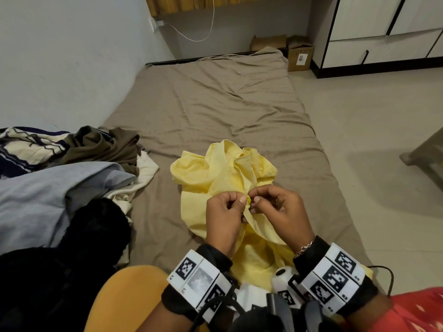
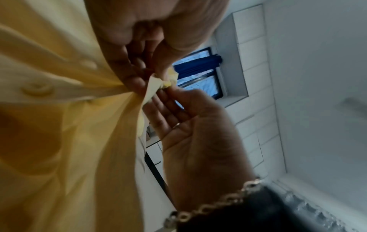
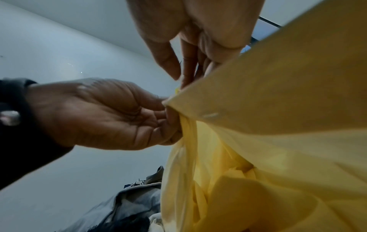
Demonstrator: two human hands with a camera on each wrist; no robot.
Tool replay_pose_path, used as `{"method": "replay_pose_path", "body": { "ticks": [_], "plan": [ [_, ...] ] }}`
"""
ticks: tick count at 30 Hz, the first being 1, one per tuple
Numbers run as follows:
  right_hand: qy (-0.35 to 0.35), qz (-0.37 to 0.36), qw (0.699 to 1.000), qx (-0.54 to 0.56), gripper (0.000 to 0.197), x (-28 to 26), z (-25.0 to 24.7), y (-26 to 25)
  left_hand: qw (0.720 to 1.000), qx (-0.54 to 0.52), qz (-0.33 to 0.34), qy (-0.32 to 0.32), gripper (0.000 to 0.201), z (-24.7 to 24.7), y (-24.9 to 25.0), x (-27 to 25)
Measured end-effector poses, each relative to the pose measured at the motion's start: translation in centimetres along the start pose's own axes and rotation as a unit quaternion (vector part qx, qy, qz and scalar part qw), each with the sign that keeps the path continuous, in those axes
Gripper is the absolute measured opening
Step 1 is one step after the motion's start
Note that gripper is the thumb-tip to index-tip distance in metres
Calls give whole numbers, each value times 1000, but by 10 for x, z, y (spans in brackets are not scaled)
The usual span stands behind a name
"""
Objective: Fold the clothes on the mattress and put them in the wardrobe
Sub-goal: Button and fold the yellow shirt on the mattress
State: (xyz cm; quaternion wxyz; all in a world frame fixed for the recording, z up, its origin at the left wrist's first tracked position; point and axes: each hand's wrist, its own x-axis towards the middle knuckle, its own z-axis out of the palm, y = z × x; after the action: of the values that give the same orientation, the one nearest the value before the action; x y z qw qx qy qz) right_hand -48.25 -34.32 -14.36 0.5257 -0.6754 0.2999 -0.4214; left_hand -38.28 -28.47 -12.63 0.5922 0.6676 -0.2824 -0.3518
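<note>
bedroom, pale walls, tiled floor. low mattress [image 1: 215, 104] under a creased taupe sheet; white wardrobe [image 1: 383, 32] with black trim stands at the far right, doors closed, well apart from you.

yellow shirt [image 1: 223, 171] lies crumpled mid-mattress, its near end lifted toward your lap. your left hand [image 1: 225, 212] and right hand [image 1: 278, 207] meet at the front placket, each with thumb and forefinger pinching the fabric edge around a small yellow button [image 1: 248, 200]; the other fingers are loosely curled behind. whether you are fastening or undoing it, cannot tell.

step in hand, as judged: working the button before folding. keep the placket taut between the two pinches, tilt the button edge-on to its hole, push with one thumb and draw with the other. do not tug; the weave looks thin. then spread the shirt flat on the bare sheet ahead of you, which gives room.

materials: shirt is light woven cloth, soft, wrinkles readily, partly translucent in the wrist views. flat round buttons [image 2: 37, 89] in matching yellow, a stitched buttonhole [image 3: 210, 115].

unfolded pile [image 1: 72, 168] to your left: grey-blue, brown, cream, black and navy-patterned pieces, not yet done.
</note>
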Motion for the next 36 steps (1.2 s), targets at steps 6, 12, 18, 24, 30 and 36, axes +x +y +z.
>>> {"method": "replay_pose_path", "body": {
  "ticks": [6,12,18,24,30,36],
  "plan": [
    [-5,-3,1000,-3,19,1,1,-2,999,24,20,-4,23,1,3,2],
    [-9,70,988,135,16,6,-1,0,992,105,14,-74,22,-9,19,10],
    [33,-91,988,-123,13,-1,5,4,934,337,108,-42,19,-3,17,14],
    [32,-45,995,-81,7,-2,6,4,985,164,7,-58,30,-6,15,10],
    [-4,-35,999,-10,22,2,4,-3,995,34,-29,-94,33,-10,24,5],
    [-19,2,994,112,24,4,5,-11,993,-9,-36,-115,28,-14,28,3]
  ]
}}
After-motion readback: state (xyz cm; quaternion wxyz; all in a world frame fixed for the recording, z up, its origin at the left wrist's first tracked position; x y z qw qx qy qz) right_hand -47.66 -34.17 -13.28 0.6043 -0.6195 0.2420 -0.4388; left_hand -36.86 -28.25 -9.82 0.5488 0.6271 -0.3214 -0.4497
